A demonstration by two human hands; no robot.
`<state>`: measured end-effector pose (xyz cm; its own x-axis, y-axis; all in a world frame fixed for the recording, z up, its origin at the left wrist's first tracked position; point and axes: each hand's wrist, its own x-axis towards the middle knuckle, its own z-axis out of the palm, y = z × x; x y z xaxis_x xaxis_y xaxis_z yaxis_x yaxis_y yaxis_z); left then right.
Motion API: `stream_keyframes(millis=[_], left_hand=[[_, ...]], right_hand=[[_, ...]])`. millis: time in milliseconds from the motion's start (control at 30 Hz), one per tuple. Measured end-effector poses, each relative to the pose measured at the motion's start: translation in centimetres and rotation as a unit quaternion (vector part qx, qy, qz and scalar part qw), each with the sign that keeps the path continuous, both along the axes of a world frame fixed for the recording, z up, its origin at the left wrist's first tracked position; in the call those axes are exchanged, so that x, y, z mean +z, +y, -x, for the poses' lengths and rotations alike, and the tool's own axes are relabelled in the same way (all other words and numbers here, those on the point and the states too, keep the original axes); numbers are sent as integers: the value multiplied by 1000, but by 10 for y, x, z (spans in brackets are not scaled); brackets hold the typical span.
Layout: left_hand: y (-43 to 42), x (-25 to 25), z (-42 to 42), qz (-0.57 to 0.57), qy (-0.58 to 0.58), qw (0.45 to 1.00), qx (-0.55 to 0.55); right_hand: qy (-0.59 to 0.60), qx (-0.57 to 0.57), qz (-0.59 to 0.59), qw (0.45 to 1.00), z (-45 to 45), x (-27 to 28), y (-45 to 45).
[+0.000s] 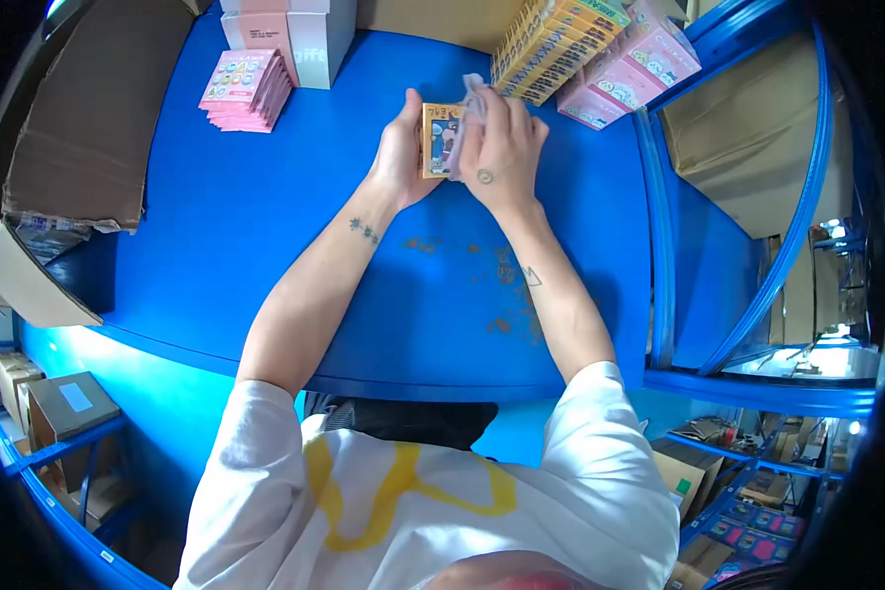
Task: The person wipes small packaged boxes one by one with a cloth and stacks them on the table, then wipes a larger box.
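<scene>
A small yellow box (441, 147) with a cartoon picture on its face is held upright over the blue table. My left hand (400, 152) grips it along its left side, thumb pointing up. From the other side my right hand (503, 147) is closed around a crumpled, pale, see-through piece of film or cloth (473, 98), pressed against the box's right part. That piece covers some of the picture, and my right fingertips are partly hidden behind it.
On the blue table (265, 216) lie a stack of pink packets (244, 90), a white-and-pink gift box (310, 44), stacked yellow boxes (546, 49) and pink boxes (627, 74). A brown carton (88, 108) stands left; a blue metal frame (659, 236) rises right.
</scene>
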<state>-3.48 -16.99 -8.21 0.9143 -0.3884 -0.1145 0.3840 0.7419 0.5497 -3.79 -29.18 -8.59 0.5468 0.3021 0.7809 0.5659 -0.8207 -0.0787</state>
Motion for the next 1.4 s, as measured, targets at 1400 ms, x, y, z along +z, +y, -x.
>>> stream_keyframes(millis=[1400], left_hand=[[7,-28,-18,92,-43,993,57]], right_hand=[[133,107,-380,909,8,-1,-11]])
